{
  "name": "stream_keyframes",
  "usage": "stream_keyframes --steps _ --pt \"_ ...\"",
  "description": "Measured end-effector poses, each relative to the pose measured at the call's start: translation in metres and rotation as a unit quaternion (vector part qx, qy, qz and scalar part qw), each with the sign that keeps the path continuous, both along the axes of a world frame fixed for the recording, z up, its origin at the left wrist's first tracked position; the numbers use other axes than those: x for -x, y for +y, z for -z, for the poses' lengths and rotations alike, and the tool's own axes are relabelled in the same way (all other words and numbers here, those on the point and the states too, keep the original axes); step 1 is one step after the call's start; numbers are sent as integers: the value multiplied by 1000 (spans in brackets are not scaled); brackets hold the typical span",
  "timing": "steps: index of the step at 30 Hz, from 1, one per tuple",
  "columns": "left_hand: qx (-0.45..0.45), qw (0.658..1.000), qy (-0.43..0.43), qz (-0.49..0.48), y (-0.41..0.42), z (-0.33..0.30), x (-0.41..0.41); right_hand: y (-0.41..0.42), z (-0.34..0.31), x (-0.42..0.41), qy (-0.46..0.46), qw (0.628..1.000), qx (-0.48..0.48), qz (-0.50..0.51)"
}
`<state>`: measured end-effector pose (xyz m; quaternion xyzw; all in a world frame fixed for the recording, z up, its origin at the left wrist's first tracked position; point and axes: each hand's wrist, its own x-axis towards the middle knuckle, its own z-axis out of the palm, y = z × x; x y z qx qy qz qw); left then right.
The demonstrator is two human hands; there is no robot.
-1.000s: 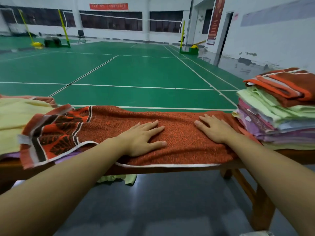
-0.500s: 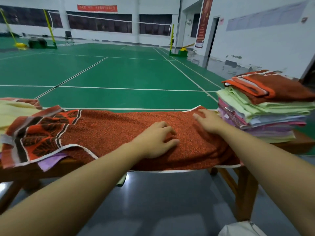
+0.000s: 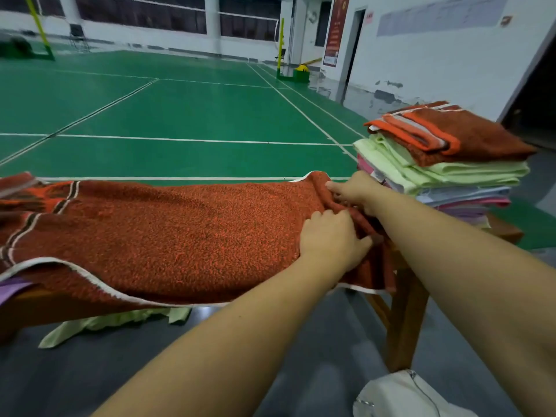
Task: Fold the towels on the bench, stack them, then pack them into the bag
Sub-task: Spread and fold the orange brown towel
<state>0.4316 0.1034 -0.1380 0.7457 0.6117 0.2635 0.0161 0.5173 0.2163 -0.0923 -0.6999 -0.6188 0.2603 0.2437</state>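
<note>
A long orange-brown towel (image 3: 168, 236) lies spread along the wooden bench (image 3: 403, 311). Its right end is bunched into a ridge. My left hand (image 3: 331, 242) grips that bunched end near the front edge. Just behind it, my right hand (image 3: 353, 189) grips the same end at the far edge. To the right, a stack of folded towels (image 3: 445, 170) sits on the bench, topped by an orange-brown one. A white bag (image 3: 403, 395) lies on the floor at the lower right, partly cut off by the frame.
A light green towel (image 3: 99, 323) hangs below the bench's front. A purple cloth corner (image 3: 12, 290) shows at the left edge. The green court floor (image 3: 180, 115) stretches behind the bench, and a white wall (image 3: 436, 55) with a doorway stands at the right.
Both hands slid rightward along the towel from its middle to its right end. They went from lying flat on it to gripping the bunched end. The view swung right.
</note>
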Motion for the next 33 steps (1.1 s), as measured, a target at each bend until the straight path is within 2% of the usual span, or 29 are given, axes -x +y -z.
stream_keyframes --steps 3,9,13,17,19,22,24,26,28,31,33 --pt "23 999 -5 -42 5 -1 18 -7 -4 6 98 993 72 -10" --pt "116 992 -56 -4 8 -8 36 -3 3 16 115 991 67 -11" --pt "147 979 -131 52 7 -11 52 4 9 20 253 966 48 1" --pt "151 954 -245 90 0 -22 71 2 1 18 390 920 25 26" --pt "187 915 -347 90 -3 -24 80 3 -5 18 443 896 8 35" --pt "272 796 -532 93 -7 -26 88 3 -15 21 472 880 -37 39" --pt "293 737 -607 52 -11 -32 92 3 -19 27 476 878 -45 24" --pt "291 708 -642 35 -13 -37 100 -1 -22 37 502 864 -41 -3" --pt "277 711 -645 41 -15 -41 108 -6 -25 50 519 854 -39 -22" --pt "247 753 -610 26 -16 -41 122 -12 -28 65 511 858 -41 -37" --pt "236 760 -605 23 -16 -38 131 -15 -31 71 514 857 -38 -31"
